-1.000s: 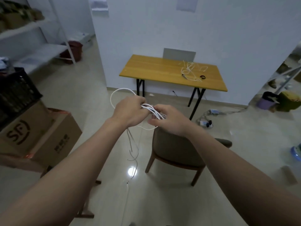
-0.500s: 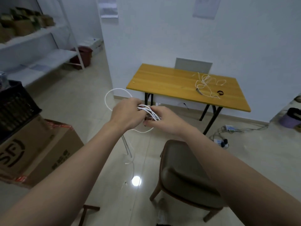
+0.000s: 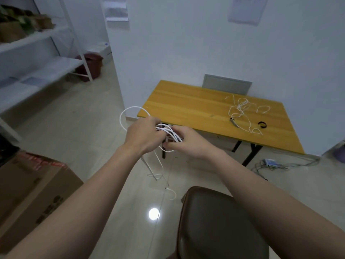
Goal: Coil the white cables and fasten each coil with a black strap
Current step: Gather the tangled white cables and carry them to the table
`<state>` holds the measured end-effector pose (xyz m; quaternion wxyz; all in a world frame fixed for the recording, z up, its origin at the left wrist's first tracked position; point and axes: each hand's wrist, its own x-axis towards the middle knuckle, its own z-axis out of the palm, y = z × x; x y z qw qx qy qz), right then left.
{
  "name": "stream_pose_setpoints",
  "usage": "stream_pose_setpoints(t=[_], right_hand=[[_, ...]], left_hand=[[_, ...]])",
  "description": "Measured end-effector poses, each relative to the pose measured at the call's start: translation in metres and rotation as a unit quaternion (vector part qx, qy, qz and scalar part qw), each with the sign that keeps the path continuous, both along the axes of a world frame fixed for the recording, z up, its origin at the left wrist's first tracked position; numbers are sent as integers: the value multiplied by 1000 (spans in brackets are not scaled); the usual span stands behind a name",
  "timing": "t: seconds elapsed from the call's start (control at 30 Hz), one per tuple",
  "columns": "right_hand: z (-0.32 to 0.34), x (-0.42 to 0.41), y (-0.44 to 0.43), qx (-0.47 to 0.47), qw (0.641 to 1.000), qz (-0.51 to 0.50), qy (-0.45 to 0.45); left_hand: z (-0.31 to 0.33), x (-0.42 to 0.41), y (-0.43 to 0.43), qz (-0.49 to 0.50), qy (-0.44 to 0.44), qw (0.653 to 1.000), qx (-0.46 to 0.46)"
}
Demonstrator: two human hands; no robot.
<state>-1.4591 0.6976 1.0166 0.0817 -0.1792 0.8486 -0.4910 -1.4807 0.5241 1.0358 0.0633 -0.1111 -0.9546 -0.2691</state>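
My left hand [image 3: 144, 135] and my right hand [image 3: 186, 142] are held out in front of me, both closed on a bunch of white cable [image 3: 169, 132] gathered between them. One loop arcs up to the left of my left hand, and loose ends hang down towards the floor. A second white cable [image 3: 242, 112] lies tangled on the wooden table [image 3: 186, 107]. Beside it lie a black strap [image 3: 262, 124] curled in a ring and a dark strap piece [image 3: 234, 122].
A brown padded chair [image 3: 214, 225] stands just below my right arm. A cardboard box [image 3: 31, 193] sits at the left, white shelving [image 3: 37, 58] behind it. A power strip with wires [image 3: 270, 163] lies on the floor under the table's right end.
I have come closer to the table, which now looks larger, and the chair has slid down to the frame's bottom edge. My hands keep the same hold on the cable bunch.
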Motion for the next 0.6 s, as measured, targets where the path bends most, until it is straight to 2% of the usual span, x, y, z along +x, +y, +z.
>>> stream_pose_setpoints(t=[0.3,0.6], right_hand=[[-27,-103,-9,-3,997,-72,-30],[-40,-199,-77,-38,981,-179,-64]], left_hand=[[-25,-128,-5,-90,-24,996,11],[-18,-252,-60,-185,-37,981,-45]])
